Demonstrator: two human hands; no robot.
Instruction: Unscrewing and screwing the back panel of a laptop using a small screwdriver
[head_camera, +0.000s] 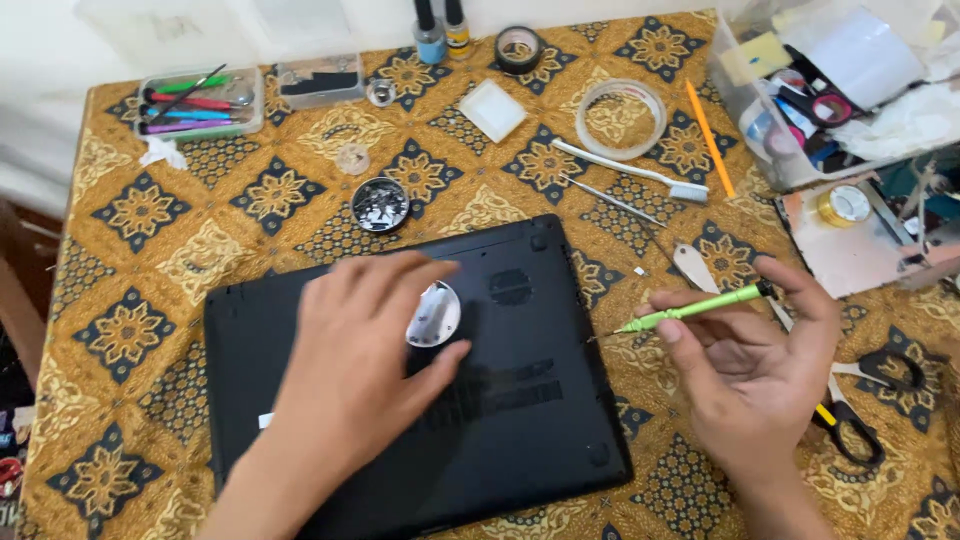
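screwdriver (695, 307) sits pinched in my right hand (755, 375), fingers (672, 330) closed narrow round its green shaft, tip just off the laptop (420, 400) edge. i'd keep the tip square to a screw and press straight down. left hand (365, 370) lies flat on the black base, fingers spread wide, thumb beside a small round dish (433, 314), gripping nothing.

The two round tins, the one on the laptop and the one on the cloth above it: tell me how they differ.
The tin on the laptop lies under the left hand, touched by its fingers; the tin on the cloth stands alone, untouched. The first shows a pale, shiny inside with only a few small bits; the second looks dark and filled with small metal pieces. The first rests on the black laptop, the second on the patterned tablecloth. Both are small, round and shallow.
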